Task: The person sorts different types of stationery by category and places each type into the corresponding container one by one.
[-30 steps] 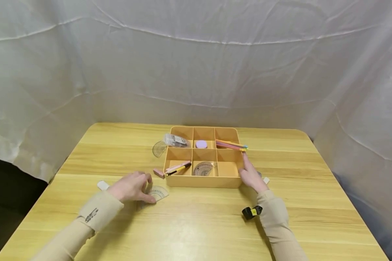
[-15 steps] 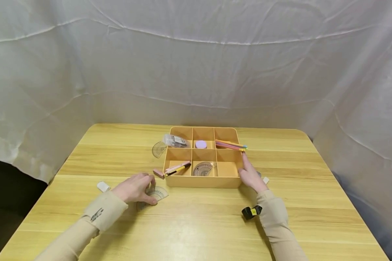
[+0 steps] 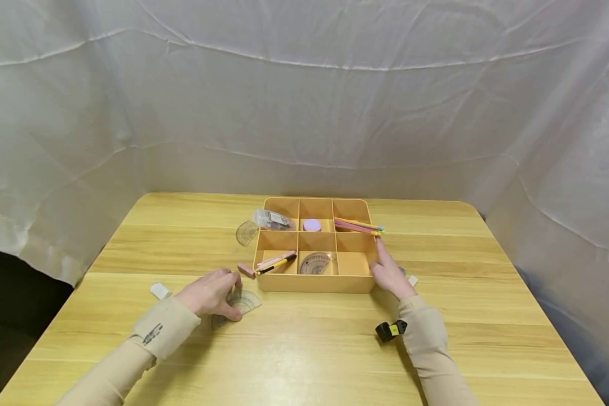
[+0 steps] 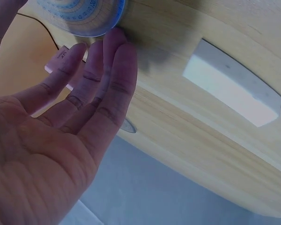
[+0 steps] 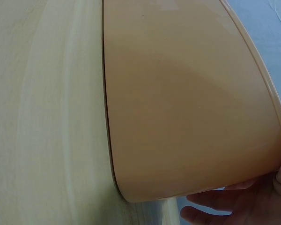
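Observation:
In the head view my left hand [image 3: 210, 294] holds a clear protractor [image 3: 247, 303] lying on the table, thumb on its near side and bent fingers on its far side. The left wrist view shows the fingertips at the rim of this protractor [image 4: 79, 16]. My right hand [image 3: 388, 274] grips the right wall of an orange six-compartment organizer box [image 3: 309, 283], index finger stretched along the outside, thumb at the rim. In the right wrist view the box's front wall [image 5: 187, 103] hides part of that hand. A second protractor [image 3: 314, 263] sits in the front middle compartment.
Pens [image 3: 279, 263] lean in the front left compartment. Behind are a clear case [image 3: 274, 219], a purple item [image 3: 312, 225] and colored pens [image 3: 357, 226]. On the table lie another protractor [image 3: 246, 233], a pink eraser [image 3: 246, 270], a white eraser [image 3: 159, 290] and a black item [image 3: 391, 330].
My left hand has moved slightly right and nearer over the protractor, its thumb shifting toward me. My right hand and the box have stayed in place.

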`<state>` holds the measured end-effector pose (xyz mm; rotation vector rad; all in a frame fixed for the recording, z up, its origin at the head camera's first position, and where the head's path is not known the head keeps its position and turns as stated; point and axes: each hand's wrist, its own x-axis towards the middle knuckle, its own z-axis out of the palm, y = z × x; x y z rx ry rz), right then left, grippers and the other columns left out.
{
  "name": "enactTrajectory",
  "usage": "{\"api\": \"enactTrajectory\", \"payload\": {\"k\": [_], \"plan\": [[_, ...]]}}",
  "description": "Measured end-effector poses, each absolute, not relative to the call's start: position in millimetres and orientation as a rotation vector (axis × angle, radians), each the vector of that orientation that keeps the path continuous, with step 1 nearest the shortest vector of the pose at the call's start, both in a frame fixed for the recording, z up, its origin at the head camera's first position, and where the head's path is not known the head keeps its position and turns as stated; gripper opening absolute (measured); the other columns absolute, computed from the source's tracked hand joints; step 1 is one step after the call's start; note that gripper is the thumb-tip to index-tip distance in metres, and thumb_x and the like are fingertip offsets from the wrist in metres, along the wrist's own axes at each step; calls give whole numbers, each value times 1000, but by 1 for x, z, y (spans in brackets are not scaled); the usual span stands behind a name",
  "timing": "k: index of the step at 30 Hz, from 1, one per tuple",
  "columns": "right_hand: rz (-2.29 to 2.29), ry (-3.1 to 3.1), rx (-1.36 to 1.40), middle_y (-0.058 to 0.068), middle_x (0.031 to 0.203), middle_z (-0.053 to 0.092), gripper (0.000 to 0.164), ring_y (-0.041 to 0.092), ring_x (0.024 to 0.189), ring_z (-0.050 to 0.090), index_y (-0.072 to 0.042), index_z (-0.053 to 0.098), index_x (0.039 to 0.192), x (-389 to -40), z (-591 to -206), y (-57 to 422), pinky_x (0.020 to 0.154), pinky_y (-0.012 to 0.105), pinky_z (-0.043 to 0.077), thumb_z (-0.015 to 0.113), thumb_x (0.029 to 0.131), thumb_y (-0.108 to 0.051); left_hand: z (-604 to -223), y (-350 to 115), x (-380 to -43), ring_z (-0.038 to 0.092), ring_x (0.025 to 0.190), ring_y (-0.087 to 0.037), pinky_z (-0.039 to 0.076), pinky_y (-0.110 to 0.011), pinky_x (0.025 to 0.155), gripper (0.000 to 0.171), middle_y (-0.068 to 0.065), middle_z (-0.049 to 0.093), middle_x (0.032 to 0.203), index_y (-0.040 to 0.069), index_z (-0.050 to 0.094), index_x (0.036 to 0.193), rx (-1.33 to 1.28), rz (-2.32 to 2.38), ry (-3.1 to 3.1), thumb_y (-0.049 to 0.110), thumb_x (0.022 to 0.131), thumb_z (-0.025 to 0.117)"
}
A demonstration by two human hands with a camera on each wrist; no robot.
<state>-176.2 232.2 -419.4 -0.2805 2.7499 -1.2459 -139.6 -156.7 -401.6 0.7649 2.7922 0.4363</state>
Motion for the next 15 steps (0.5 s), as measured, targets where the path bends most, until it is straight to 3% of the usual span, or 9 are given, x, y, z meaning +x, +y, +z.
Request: {"api": "enactTrajectory", "payload": {"k": [15], "plan": [[-1257,2752,-298,33,153,-8,69,44,139,-1,15,-9,146,-177,-421,232,115,56,4,32,91,8,-409,-161,-143,46,59,-9,47,-25,51,43,1,55,70,2,64,94,1023,328,2809,31,65,80]]}}
